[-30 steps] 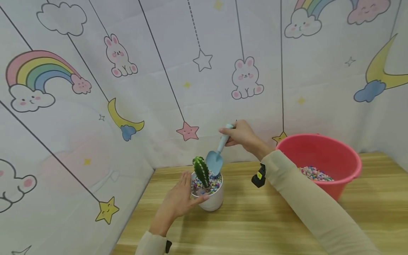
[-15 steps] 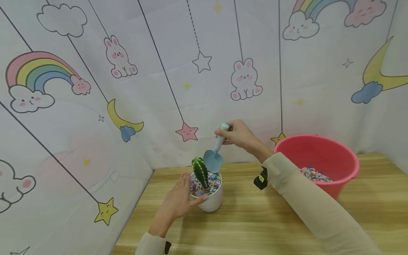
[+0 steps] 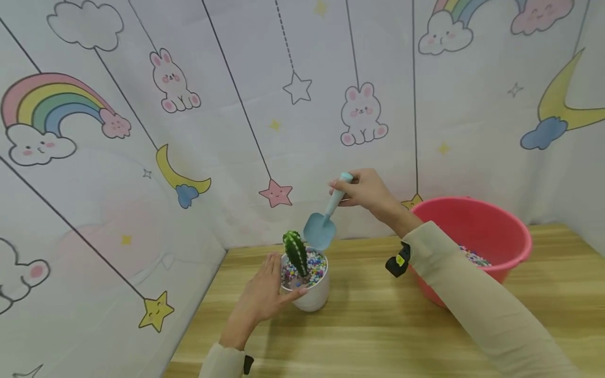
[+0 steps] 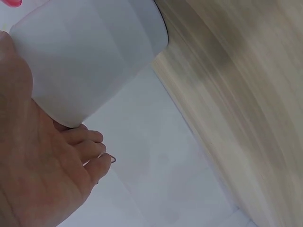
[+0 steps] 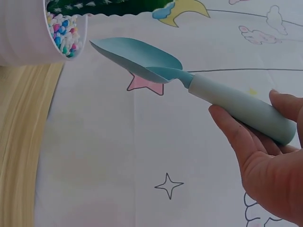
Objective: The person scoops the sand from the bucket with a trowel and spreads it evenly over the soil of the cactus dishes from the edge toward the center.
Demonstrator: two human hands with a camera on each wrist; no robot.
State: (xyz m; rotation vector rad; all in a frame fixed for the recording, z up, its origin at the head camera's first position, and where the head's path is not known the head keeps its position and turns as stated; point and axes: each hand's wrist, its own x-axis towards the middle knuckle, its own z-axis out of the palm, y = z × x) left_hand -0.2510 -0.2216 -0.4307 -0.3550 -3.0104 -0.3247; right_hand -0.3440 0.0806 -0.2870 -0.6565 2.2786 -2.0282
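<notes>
A green cactus (image 3: 295, 253) stands in a white pot (image 3: 315, 298) on the table, with small multicoloured beads (image 3: 315, 266) around its base. My left hand (image 3: 262, 295) rests against the pot's left side and rim, fingers straight and thumb stretched along the near rim. In the left wrist view the pot's smooth wall (image 4: 94, 56) lies beside that palm. My right hand (image 3: 371, 193) pinches the pale handle of a small blue trowel (image 3: 320, 231) between thumb and fingers. The trowel's blade points down just above the pot's far rim, and looks bare in the right wrist view.
A red bucket (image 3: 510, 231) with more multicoloured beads inside stands on the wooden table (image 3: 378, 336) to the right, partly behind my right sleeve. A white cloth backdrop (image 3: 227, 136) with cartoon rabbits, stars and rainbows hangs behind and to the left.
The trowel's blade has lifted off the beads near the pot's far side, and its handle has shifted slightly right and up with my right hand. My left hand stays at the pot.
</notes>
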